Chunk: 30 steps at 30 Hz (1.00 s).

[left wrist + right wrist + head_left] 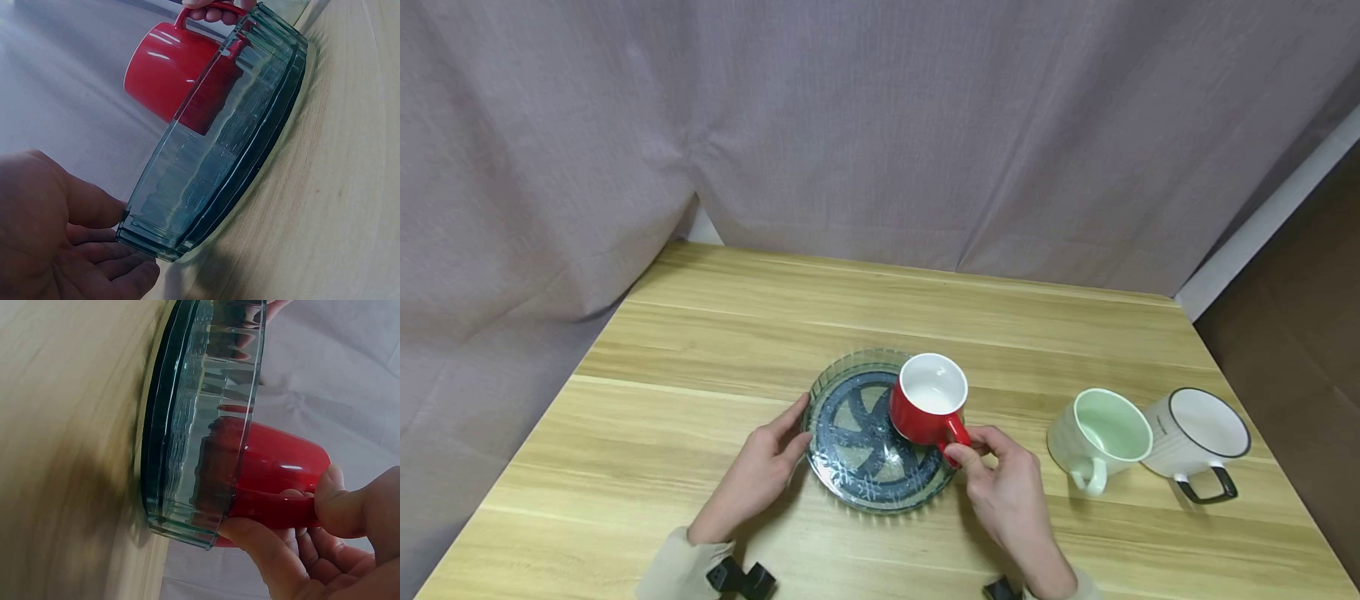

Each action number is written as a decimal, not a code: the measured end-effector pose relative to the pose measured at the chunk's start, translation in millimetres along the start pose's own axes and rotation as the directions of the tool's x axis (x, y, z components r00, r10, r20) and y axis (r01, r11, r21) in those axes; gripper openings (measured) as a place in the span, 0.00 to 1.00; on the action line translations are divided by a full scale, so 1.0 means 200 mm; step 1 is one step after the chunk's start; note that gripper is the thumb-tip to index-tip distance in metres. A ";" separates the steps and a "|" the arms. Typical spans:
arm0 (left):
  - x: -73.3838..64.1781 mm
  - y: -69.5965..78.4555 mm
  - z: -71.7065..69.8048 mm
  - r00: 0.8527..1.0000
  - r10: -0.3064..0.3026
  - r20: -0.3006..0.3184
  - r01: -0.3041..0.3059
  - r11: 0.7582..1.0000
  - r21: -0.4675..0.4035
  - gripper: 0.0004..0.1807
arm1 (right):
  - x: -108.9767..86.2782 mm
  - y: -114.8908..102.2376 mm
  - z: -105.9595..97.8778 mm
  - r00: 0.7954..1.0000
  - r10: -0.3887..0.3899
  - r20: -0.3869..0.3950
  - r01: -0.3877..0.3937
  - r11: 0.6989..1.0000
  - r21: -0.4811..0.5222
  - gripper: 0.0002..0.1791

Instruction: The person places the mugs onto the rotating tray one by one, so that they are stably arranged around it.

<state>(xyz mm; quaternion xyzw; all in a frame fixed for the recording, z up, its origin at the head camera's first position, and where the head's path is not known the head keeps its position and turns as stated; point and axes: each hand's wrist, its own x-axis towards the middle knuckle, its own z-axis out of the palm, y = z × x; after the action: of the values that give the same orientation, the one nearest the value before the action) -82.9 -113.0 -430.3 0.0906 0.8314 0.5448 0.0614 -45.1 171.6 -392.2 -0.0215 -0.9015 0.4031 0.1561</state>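
We count one desk (625, 467), on it one glass dish (867, 492), the left hand (763, 468) touching it with fingers extended. Right of this we log one white mug (1191, 433), one green mug (1097, 435). Inside the dish: one smaller red mug (917, 417), handle (957, 429) pinched by the right hand (1009, 490).

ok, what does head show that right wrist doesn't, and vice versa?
Head only: the mint-green mug and the white mug with a black handle, plus the white inside of the red mug.

Right wrist only: the glass dish side-on, with the lower part of the red mug visible through its clear wall.

Both: the red mug, the glass dish, the right hand gripping the mug's handle, the wooden table, and at least part of the left hand at the dish.
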 end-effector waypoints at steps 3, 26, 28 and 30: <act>0.00 0.00 0.00 1.000 0.004 0.003 -0.004 1.000 0.000 0.31 | 0.00 0.00 0.00 1.000 -0.002 -0.002 0.002 1.000 0.006 0.08; 0.00 0.00 0.00 1.000 -0.002 0.003 0.002 1.000 0.004 0.32 | 0.02 -0.01 0.02 1.000 0.017 0.016 -0.017 1.000 -0.003 0.10; 0.00 0.00 0.00 1.000 -0.002 0.003 0.002 1.000 0.007 0.32 | 0.02 -0.02 0.01 1.000 0.022 0.021 -0.022 1.000 0.000 0.10; 0.00 0.00 0.00 1.000 -0.003 0.002 0.003 1.000 0.007 0.32 | 0.01 -0.02 0.01 0.999 0.029 0.026 -0.030 1.000 0.006 0.10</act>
<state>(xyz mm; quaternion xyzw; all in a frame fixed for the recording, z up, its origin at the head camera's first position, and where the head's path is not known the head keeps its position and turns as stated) -82.9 -113.1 -430.3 0.0903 0.8335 0.5415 0.0628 -48.0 167.5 -389.8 -0.0291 -0.9018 0.4084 0.1386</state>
